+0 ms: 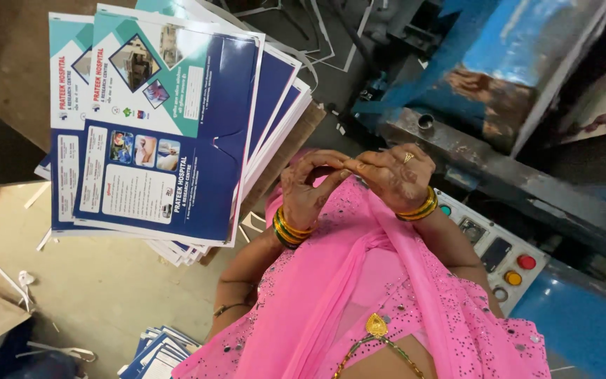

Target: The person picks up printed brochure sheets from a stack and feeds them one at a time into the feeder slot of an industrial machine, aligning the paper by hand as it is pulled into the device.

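Pinched fingertip to fingertip, left hand [303,193] against right hand [394,175], anything between them too small to tell, just beside the fanned stack of glossy blue-and-teal printed card sheets [156,133]: likely light, bendy, slippery, best gripped at a free edge.

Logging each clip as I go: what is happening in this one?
A person in a pink garment has both hands raised together in front of the chest, holding no sheet. The left hand and right hand meet at the fingertips; whether anything small sits between them cannot be told. Beside the left hand lies a fanned stack of printed blue and teal sheets. By the right arm is a blue machine's control panel with coloured buttons. More sheets lie on the floor below.
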